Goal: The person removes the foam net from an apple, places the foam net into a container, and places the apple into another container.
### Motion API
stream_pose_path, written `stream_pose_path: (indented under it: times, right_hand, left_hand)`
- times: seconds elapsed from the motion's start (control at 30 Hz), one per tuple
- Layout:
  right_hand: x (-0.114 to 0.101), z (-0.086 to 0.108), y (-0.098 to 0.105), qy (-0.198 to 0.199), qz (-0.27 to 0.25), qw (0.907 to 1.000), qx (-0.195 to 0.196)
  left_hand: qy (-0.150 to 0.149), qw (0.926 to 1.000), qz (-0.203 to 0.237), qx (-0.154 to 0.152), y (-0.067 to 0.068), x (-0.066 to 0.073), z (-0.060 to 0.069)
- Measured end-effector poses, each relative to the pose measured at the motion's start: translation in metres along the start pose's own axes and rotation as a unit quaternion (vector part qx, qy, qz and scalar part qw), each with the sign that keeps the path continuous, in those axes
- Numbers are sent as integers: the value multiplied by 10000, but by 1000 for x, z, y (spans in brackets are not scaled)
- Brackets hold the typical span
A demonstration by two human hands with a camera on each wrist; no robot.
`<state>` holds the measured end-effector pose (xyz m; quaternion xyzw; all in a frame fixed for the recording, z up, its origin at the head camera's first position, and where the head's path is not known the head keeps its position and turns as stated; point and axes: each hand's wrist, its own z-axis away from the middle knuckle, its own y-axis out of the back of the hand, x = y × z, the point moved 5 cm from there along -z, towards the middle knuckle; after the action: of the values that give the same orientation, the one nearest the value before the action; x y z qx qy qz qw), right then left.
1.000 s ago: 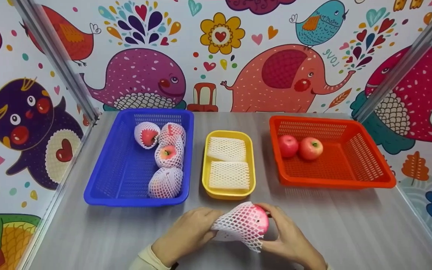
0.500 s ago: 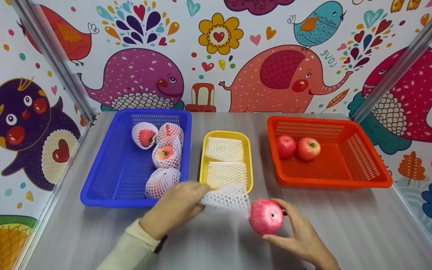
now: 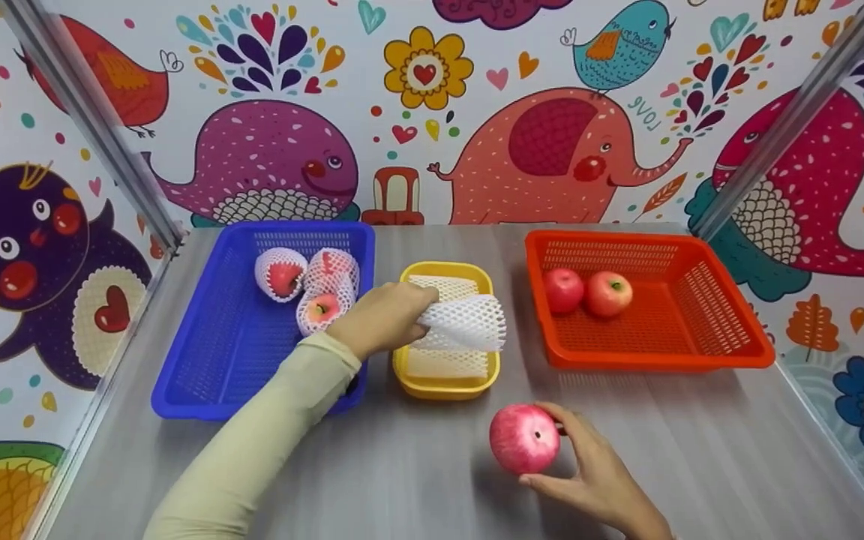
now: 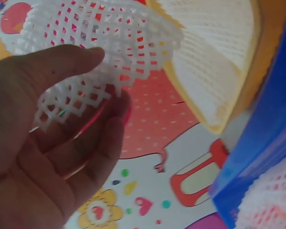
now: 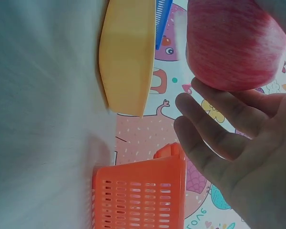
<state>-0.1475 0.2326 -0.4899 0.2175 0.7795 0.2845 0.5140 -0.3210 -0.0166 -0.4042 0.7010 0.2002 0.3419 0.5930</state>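
Note:
My left hand (image 3: 391, 319) pinches a white foam fruit net (image 3: 466, 322) between thumb and fingers, above the yellow tray (image 3: 447, 390). In the left wrist view the same foam net (image 4: 105, 43) hangs from the pinch, with no fruit in it. Below it in the tray lie more flat foam nets (image 3: 447, 364). Over the tabletop nearer me, my right hand (image 3: 597, 480) holds a bare red apple (image 3: 524, 439) between thumb and fingers. The right wrist view shows this apple (image 5: 233, 45) close up, free of any net.
On the left stands a blue basket (image 3: 199, 360) with several netted apples (image 3: 280, 274), some hidden behind my left forearm. The orange-red basket (image 3: 657, 360) at right holds two bare apples (image 3: 609, 294). A printed panel (image 3: 402, 172) closes off the back.
The foam net has come off the apple in my right hand. My left hand has carried it forward over the yellow tray. The right hand keeps the apple near the same spot.

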Motion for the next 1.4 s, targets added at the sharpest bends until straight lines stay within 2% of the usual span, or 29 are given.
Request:
stream_pose_path:
  times: [0.1, 0.2, 0.33, 0.5, 0.63, 0.73, 0.77, 0.83, 0.93, 1.03, 1.1, 1.23, 1.3, 1.4]
  right_hand:
    - [1, 1, -3, -112, -19, 9999, -96]
    - [0, 0, -6, -11, -9, 9999, -119]
    - [-1, 0, -7, 94, -20, 9999, -115]
    - [-1, -1, -5, 136, -29, 9999, -95]
    - [-1, -1, -2, 86, 12, 9999, -61]
    - [-1, -2, 1, 49, 52, 10000, -11]
    - [-2, -3, 1, 81, 50, 10000, 3]
    - [-3, -3, 2, 123, 56, 9999, 28]
    - [-3, -3, 1, 144, 21, 9999, 3]
    - [-3, -2, -1, 91, 17, 9999, -59]
    - [-2, -2, -2, 48, 62, 9999, -92]
    - [-1, 0, -4, -75, 124, 9998, -164]
    - [-1, -1, -4, -119, 153, 9996, -198]
    - [-2, -3, 0, -62, 260, 9995, -143]
  left_hand:
    - [378, 9970, 176, -659, -13, -11, -10]
    - [591, 9932, 336, -949, -21, -19, -14]
    - [738, 9925, 329, -923, -22, -28, -13]
    - [932, 9937, 19, -626, -3, -31, 0]
    - [1091, 9932, -42, -398, 17, -20, 22]
    - [936, 9954, -175, -108, 24, -6, 44]
    - [799, 9965, -255, 72, 25, -1, 52]
    - [524, 9966, -392, 494, 24, 8, 68]
    - [135, 9924, -482, 1123, 17, 19, 93]
    - [16, 9879, -409, 1495, 6, 28, 118]
    - [70, 9872, -298, 1563, -3, 32, 133]
    - [317, 9892, -34, 1432, -19, 40, 156]
    - [457, 9901, 90, 1323, -25, 42, 163]
    - [582, 9910, 243, 1182, -29, 43, 167]
